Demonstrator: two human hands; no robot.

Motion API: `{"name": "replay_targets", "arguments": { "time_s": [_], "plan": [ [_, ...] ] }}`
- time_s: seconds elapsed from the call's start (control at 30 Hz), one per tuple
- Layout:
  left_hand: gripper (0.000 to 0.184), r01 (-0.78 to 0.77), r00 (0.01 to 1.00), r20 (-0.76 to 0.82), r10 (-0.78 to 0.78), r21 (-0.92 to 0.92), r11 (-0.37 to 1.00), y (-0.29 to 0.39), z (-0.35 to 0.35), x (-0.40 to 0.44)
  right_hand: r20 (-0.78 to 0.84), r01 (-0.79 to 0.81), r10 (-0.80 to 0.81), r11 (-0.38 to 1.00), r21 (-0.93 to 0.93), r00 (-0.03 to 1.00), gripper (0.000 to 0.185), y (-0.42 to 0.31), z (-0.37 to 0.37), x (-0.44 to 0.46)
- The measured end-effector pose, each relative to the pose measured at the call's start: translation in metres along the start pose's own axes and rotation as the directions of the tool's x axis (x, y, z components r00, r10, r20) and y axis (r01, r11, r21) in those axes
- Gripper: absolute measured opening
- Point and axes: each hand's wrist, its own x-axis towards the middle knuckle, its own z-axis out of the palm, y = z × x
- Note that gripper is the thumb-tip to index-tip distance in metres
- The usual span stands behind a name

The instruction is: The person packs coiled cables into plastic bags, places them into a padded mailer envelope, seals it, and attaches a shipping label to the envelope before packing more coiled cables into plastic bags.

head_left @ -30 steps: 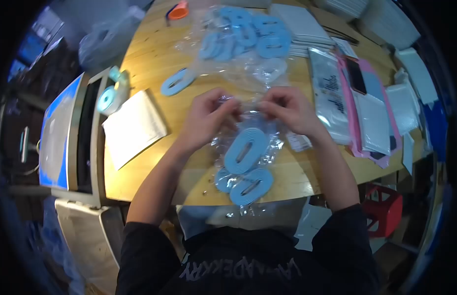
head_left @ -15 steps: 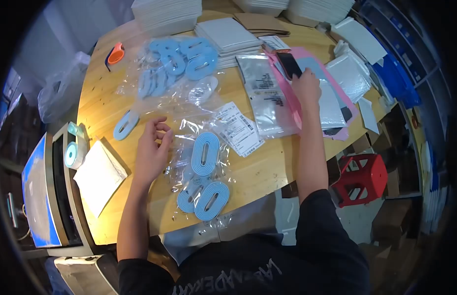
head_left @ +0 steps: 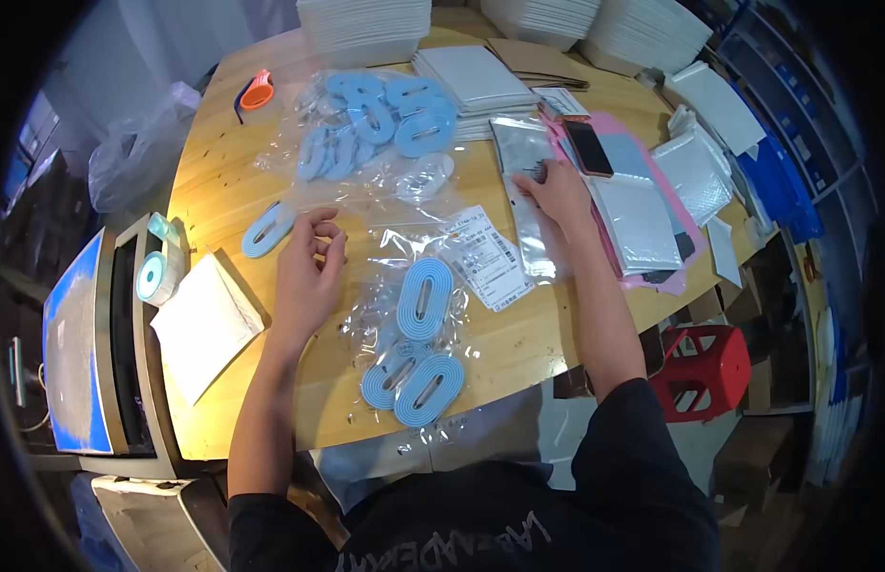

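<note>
The right hand (head_left: 559, 195) has thumb and fingers at the upper part of a silver plastic bag (head_left: 538, 250); whether they pinch it cannot be made out. The left hand (head_left: 309, 275) appears to hold nothing, its fingers loosely curled and apart from the thumb, near a loose blue coil (head_left: 253, 244). Between the hands, toward the front, lies a clear bag (head_left: 390, 243) with three more flat blue coils (head_left: 442, 296) in its near half — its lower film seems to reach past the front edge of the wooden table (head_left: 518, 348). That looks like the likeliest trouble: a hand catching the film could drag the coils over the edge. A printed label sheet (head_left: 490, 262) lies just beside the clear bag, close to the silver one; slick plastic swept across it might crease it or carry it along. A phone (head_left: 589, 149) lies just beyond the right hand, over a pink bag (head_left: 610, 125) — a sharp tug on the silver bag, should the plastics cling together, could shift it.
</note>
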Motion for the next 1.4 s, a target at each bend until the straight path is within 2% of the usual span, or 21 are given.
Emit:
{"name": "replay_targets", "arguments": {
  "time_s": [0.03,0.2,0.3,0.37,0.43,0.47,0.53,0.6,0.67,0.73,0.8,0.83,0.93,0.97,1.07,1.1,1.17,1.2,1.27,1.3,1.4],
  "plan": [
    [0.031,0.001,1.0,0.01,-0.001,-0.004,1.0,-0.001,0.001,0.0,0.123,-0.037,0.038,0.999,-0.012,0.992,0.042,-0.003,0.001,0.0],
    [0.031,0.016,0.997,0.069,-0.017,0.007,1.0,-0.001,0.005,-0.001,0.045,-0.141,0.135,0.979,0.148,0.99,0.036,0.004,0.003,0.006],
    [0.031,-0.049,0.999,0.018,0.048,0.07,0.996,-0.012,-0.006,0.008,-0.035,-0.098,0.104,0.985,0.144,0.994,0.034,0.013,0.011,0.006],
    [0.032,-0.06,0.998,-0.028,0.063,0.113,0.992,-0.022,-0.021,0.015,-0.251,0.031,0.005,0.989,0.142,0.968,0.03,0.019,0.015,0.005],
    [0.033,-0.044,0.988,-0.124,0.092,0.35,0.936,-0.033,-0.045,0.026,-0.512,0.25,-0.053,0.912,0.324,0.857,0.021,0.005,0.001,0.001],
    [0.033,-0.015,0.984,-0.16,0.078,0.364,0.931,-0.04,-0.054,0.028,-0.564,0.356,-0.102,0.862,0.361,0.819,0.021,-0.01,-0.014,-0.004],
    [0.045,-0.181,0.875,-0.148,0.46,0.782,0.596,-0.054,-0.064,0.03,-0.61,0.474,-0.154,0.781,0.407,0.777,0.023,-0.041,-0.033,-0.019],
    [0.047,-0.086,0.92,-0.173,0.353,0.787,0.611,-0.077,-0.067,0.026,-0.372,0.407,-0.178,0.535,0.741,0.911,0.047,-0.073,-0.041,-0.046],
    [0.052,0.04,0.974,-0.171,0.146,0.771,0.636,-0.087,-0.068,0.028,-0.205,0.451,-0.532,0.388,0.804,0.822,0.064,-0.112,-0.052,-0.077],
    [0.053,0.049,0.977,-0.162,0.136,0.798,0.601,-0.082,-0.07,0.029,0.229,0.158,-0.748,0.407,0.9,0.623,0.071,-0.145,-0.075,-0.106],
    [0.055,0.066,0.984,-0.146,0.103,0.834,0.548,-0.076,-0.071,0.028,0.497,0.226,-0.814,0.567,0.792,0.301,0.071,-0.159,-0.068,-0.113],
    [0.055,0.068,0.984,-0.147,0.1,0.834,0.547,-0.076,-0.072,0.029,0.497,0.224,-0.815,0.566,0.793,0.298,0.071,-0.162,-0.065,-0.116],
    [0.048,0.086,0.948,-0.291,0.13,0.629,0.773,-0.07,-0.078,0.035,0.606,0.337,-0.751,0.66,0.672,0.262,0.069,-0.166,-0.058,-0.119],
    [0.048,0.089,0.949,-0.288,0.127,0.632,0.77,-0.066,-0.078,0.034,0.605,0.332,-0.752,0.658,0.676,0.261,0.069,-0.165,-0.055,-0.12],
    [0.039,-0.285,0.844,-0.399,0.359,0.235,0.93,-0.026,-0.058,0.032,0.51,0.051,-0.689,0.618,0.784,0.515,0.062,-0.158,-0.045,-0.121],
    [0.039,-0.277,0.851,-0.392,0.349,0.229,0.933,-0.012,-0.044,0.022,0.518,0.038,-0.682,0.622,0.782,0.515,0.062,-0.158,-0.042,-0.125],
    [0.039,-0.221,0.969,-0.132,0.21,-0.075,0.972,0.013,-0.019,0.0,0.397,-0.255,-0.616,0.309,0.916,0.68,0.053,-0.166,-0.036,-0.131],
    [0.039,-0.215,0.97,-0.133,0.203,-0.08,0.973,0.016,-0.016,-0.001,0.355,-0.356,-0.55,0.11,0.928,0.756,0.05,-0.168,-0.035,-0.133],
    [0.046,-0.552,0.806,0.361,0.469,0.171,0.816,0.019,-0.015,-0.002,0.382,-0.352,-0.558,0.167,0.921,0.737,0.044,-0.166,-0.034,-0.13],
    [0.046,-0.55,0.808,0.36,0.467,0.173,0.817,0.018,-0.016,-0.002,0.403,-0.34,-0.564,0.219,0.915,0.72,0.04,-0.165,-0.034,-0.128],
    [0.049,-0.284,0.945,0.224,0.238,0.202,0.937,0.016,-0.019,0.003,0.432,-0.323,-0.537,0.288,0.901,0.725,0.032,-0.157,-0.029,-0.117]
  ]
}}
